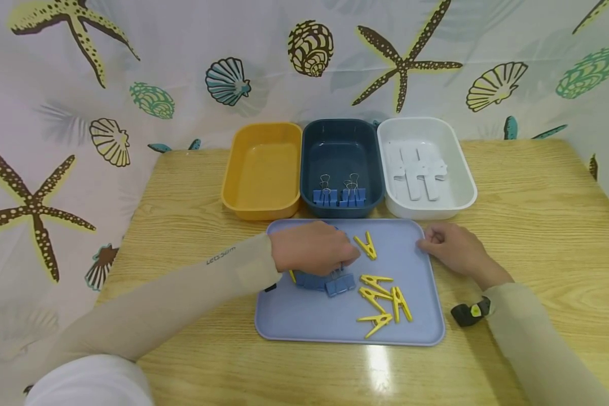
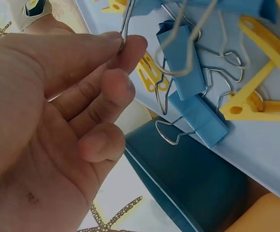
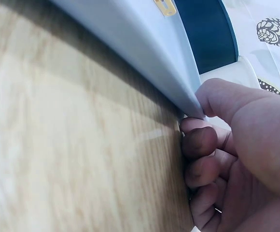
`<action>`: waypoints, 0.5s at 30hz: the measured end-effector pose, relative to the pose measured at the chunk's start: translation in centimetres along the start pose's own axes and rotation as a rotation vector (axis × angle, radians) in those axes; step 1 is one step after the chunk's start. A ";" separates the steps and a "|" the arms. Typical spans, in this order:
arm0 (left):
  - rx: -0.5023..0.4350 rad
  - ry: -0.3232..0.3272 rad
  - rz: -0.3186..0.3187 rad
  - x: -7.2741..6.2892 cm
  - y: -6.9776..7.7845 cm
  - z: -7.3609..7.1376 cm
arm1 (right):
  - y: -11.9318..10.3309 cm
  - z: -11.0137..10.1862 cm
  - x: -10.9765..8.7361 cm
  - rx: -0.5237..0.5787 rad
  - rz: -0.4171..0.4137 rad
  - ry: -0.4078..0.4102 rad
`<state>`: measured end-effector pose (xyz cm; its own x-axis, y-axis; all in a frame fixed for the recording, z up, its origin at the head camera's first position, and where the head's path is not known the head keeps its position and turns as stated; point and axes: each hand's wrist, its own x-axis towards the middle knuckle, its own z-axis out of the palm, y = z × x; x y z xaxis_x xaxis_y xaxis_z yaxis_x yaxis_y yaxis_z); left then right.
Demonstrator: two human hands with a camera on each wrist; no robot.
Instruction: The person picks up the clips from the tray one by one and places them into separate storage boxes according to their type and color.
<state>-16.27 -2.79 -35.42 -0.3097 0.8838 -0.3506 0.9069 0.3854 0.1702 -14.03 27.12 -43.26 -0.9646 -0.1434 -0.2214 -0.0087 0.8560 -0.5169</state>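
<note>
Over the pale blue tray [image 1: 309,328], my left hand [image 1: 312,248] pinches the wire handle of a blue binder clip [image 2: 147,7] between thumb and index finger. Its other fingers curl loosely beneath. More blue binder clips [image 2: 182,60] lie close by on the tray, partly hidden under the hand in the head view. Yellow clothespins [image 1: 375,324] are scattered over the tray's right half, and another clothespin [image 1: 366,246] lies near its back edge. My right hand [image 1: 454,248] grips the tray's right rim [image 3: 178,92] near the back corner, thumb on top and fingers curled below.
Behind the tray stand three bins side by side: a yellow bin [image 1: 264,211], a dark blue bin [image 1: 342,211] with blue binder clips inside, and a white bin [image 1: 431,213] holding several white clips [image 1: 412,175]. A patterned cloth [image 1: 264,51] hangs behind the wooden table [image 1: 198,237].
</note>
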 end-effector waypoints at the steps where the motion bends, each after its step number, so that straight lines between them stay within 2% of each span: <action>1: -0.013 0.002 0.001 0.0 0.0 0.0 | 0.0 0.0 0.0 0.000 0.001 0.000; 8: -0.082 0.009 -0.003 -0.2 0.1 -0.1 | 0.0 0.0 0.0 0.004 0.007 -0.007; 15: -0.091 -0.036 0.004 -0.1 0.5 -0.1 | -0.1 0.0 0.0 0.008 0.014 -0.010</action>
<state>-15.83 -2.64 -35.21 -0.2939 0.8759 -0.3826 0.8782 0.4055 0.2538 -14.04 27.01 -43.15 -0.9620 -0.1366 -0.2364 0.0067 0.8538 -0.5205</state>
